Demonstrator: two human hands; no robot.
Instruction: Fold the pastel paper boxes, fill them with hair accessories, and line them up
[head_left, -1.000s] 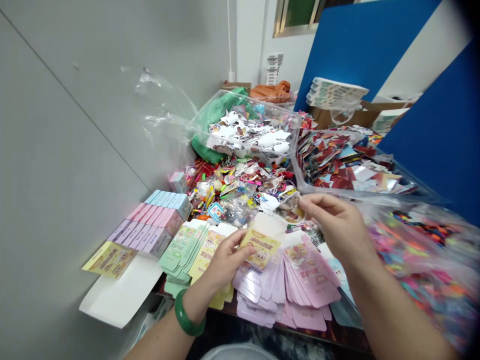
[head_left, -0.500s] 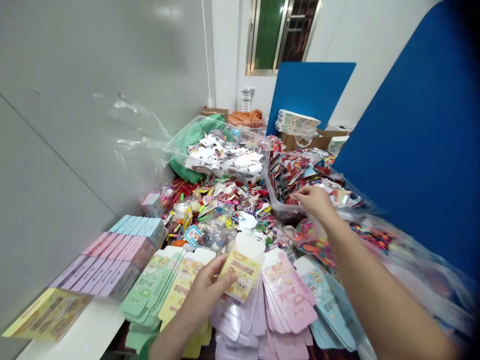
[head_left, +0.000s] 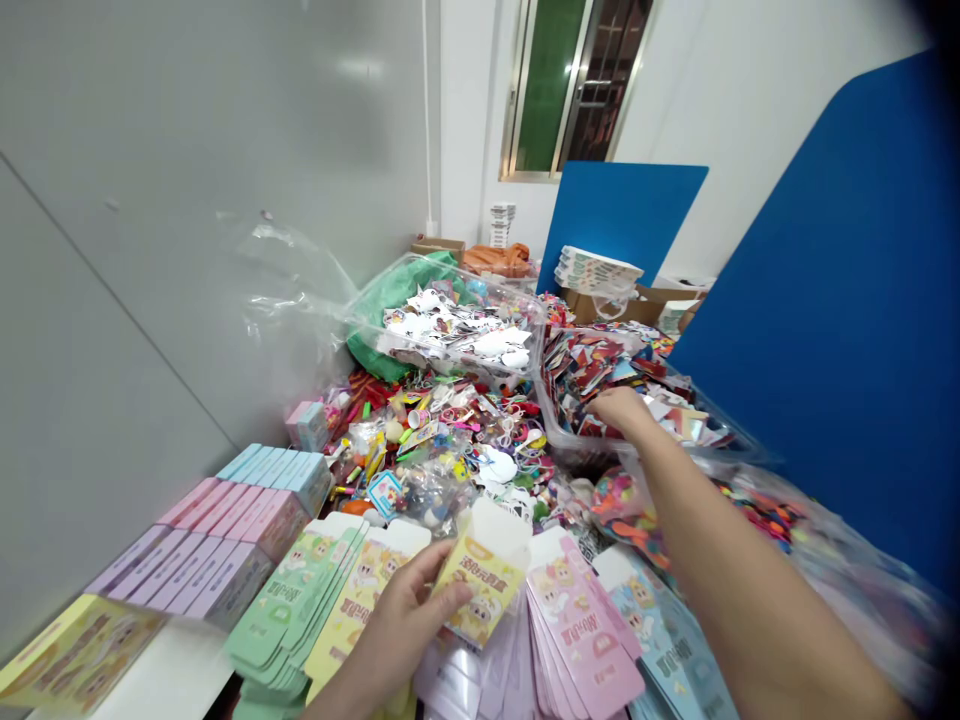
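Clearly, the purple flat cartons (head_left: 469, 678) are fanning out loosely right below the yellow box (head_left: 484, 590), so a low dip of my wrist could be sending them sliding. The box's white flap (head_left: 499, 528) is standing open; if I am squeezing too hard, the thin card could be creasing, and if I am tipping it, anything inside could be spilling, though I am not seeing in. Farther out, my right forearm (head_left: 739, 565) is crossing over bright pieces in clear plastic (head_left: 840, 590), where a sagging elbow could be snagging. Beyond, in the clear bin (head_left: 555, 432), the printed cards (head_left: 592, 358) are lying so jumbled that a careless pinch could be bringing up two at once.

Nearer to me, my left hand (head_left: 416, 610) is gripping the yellow box by its left side, thumb lying across the front, fingers curling behind. Out at the bin, my right hand (head_left: 622, 408) is bending down at the cards, its fingertips hiding from view, leaving me unable to tell whether they are pinching anything or standing apart.
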